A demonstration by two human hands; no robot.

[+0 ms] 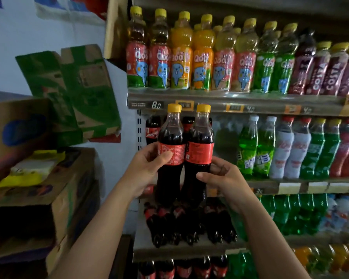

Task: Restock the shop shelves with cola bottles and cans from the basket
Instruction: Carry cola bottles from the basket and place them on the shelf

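left hand (147, 168) held left bottle (170, 135) | right hand (222, 178) held right bottle (199, 137) | both upright, touching, shelf (264, 185) directly behind

The single head-worn wide-angle camera is looking forward and slightly down, standing close to the drink shelves (250, 103) filling the right. Cardboard boxes (73, 198) are crowding the left. The left hand (147, 168) and right hand (220, 178) are holding cola bottles (170, 137) mid-frame, near the lens.
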